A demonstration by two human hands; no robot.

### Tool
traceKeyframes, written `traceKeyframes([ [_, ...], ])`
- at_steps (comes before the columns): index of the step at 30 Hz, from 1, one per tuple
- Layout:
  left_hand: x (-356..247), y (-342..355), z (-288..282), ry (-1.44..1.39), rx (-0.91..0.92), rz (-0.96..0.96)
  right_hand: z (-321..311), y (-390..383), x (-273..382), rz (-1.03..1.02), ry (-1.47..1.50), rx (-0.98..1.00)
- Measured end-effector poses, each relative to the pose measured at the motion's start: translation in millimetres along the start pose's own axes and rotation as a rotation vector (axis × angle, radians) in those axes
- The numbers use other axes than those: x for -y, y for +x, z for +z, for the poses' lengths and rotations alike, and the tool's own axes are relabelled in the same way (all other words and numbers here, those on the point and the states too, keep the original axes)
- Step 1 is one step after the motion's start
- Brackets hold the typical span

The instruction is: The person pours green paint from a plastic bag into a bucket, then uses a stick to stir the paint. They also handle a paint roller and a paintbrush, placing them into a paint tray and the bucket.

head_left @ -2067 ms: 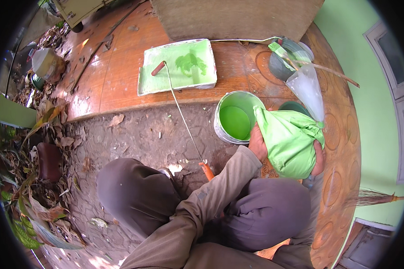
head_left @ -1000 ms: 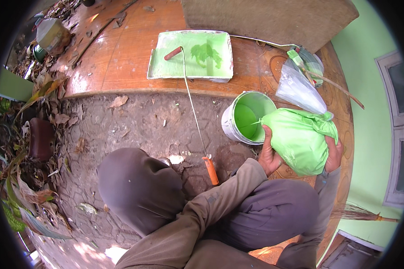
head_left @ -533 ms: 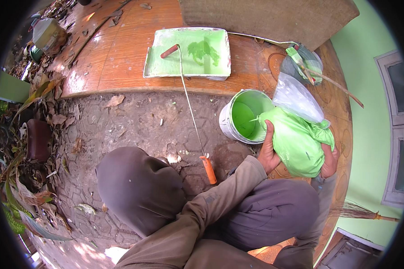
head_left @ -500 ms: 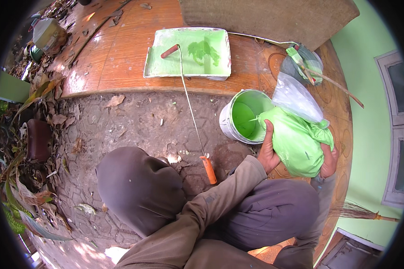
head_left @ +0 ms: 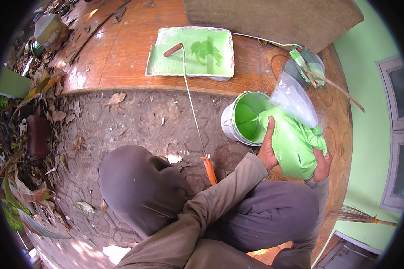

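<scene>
A plastic bag of green paint [head_left: 294,150] is held between my two hands, tilted over the rim of a white bucket [head_left: 229,127]. Closed around the bag's near left side is my left hand [head_left: 268,151], thumb pointing up. My right hand [head_left: 321,166] grips the gathered right end. The bag's narrow tip hangs over the bucket's mouth, above the green paint [head_left: 246,121] inside. A loose clear plastic part [head_left: 296,101] of the bag sticks up on the far side.
A paint tray [head_left: 155,60] with green paint bears a roller [head_left: 173,50]; its orange handle [head_left: 208,171] rests near my knees. A paintbrush [head_left: 297,60] and stick [head_left: 341,87] lie on a container [head_left: 316,62]. A broom [head_left: 359,215] leans right; a brown pot [head_left: 38,136] stands left.
My right hand has moved left with its end of the bag, bringing it nearer my left hand. The bag looks more bunched. My left hand keeps its place.
</scene>
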State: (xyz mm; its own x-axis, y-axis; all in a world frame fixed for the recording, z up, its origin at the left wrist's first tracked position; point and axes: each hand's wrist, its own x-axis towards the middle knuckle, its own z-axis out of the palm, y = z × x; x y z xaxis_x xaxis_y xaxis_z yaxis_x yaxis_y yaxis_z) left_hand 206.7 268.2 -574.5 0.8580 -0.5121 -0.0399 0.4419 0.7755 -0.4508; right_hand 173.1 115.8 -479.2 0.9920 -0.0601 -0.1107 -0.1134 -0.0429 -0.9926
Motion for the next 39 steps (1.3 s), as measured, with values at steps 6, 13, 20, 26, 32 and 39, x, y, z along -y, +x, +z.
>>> traceKeyframes([
  [6, 0.9, 0.8, -0.7, -0.002, 0.001, 0.002, 7.8, -2.0, -3.6, -0.015, 0.045, -0.015],
  [13, 0.4, 2.3, -4.0, 0.031, -0.007, -0.011, 18.7, -3.0, 5.1, -0.007, -0.013, -0.030],
  [20, 1.5, 0.7, -7.8, 0.012, 0.010, -0.027, 22.3, -7.8, 3.0, -0.059, -0.104, -0.026],
  [26, 5.1, -2.0, -5.4, 0.024, 0.003, -0.012, 24.5, -9.5, 6.8, -0.096, -0.190, -0.039],
  [32, 5.3, 1.1, -13.7, -0.019, 0.030, -0.030, 28.7, -9.4, 7.3, -0.114, -0.215, -0.037],
  [39, 6.0, 2.3, -21.1, 0.009, 0.043, -0.007, 18.5, -8.1, 6.3, -0.124, -0.361, -0.012],
])
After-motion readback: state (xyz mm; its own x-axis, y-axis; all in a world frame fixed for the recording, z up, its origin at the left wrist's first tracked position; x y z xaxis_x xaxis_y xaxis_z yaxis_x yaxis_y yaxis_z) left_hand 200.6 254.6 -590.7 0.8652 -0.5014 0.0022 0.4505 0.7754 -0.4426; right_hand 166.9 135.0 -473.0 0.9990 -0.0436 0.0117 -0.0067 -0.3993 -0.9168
